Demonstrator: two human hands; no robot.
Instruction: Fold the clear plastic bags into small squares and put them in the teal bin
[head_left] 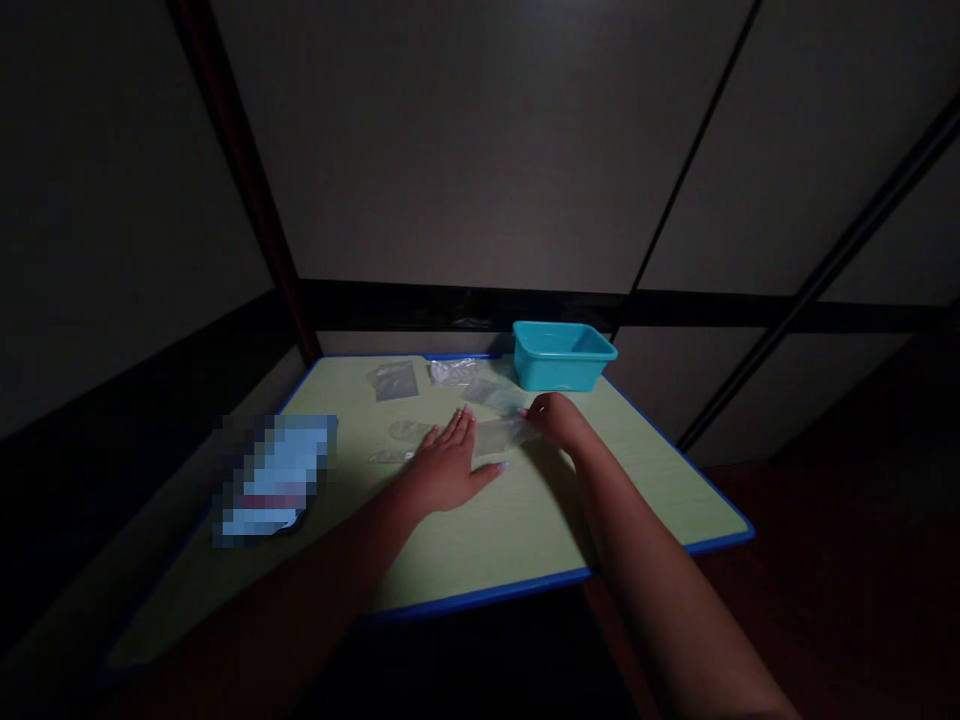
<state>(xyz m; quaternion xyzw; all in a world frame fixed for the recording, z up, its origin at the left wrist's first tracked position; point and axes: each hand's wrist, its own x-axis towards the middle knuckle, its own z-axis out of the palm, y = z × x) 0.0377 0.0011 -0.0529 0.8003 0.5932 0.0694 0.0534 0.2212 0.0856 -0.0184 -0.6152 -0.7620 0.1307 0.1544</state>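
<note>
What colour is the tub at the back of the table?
Turquoise; the tub shows in the head view.

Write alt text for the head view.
A person's left hand lies spread on a clear plastic bag on a blue-edged table, the right hand at the bag's right end. Other clear bags and a turquoise tub are behind.

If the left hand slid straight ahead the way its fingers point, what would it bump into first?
Probably the clear plastic bag lying just ahead of the left hand, toward the turquoise tub, though dim light makes the gap hard to judge.
</note>
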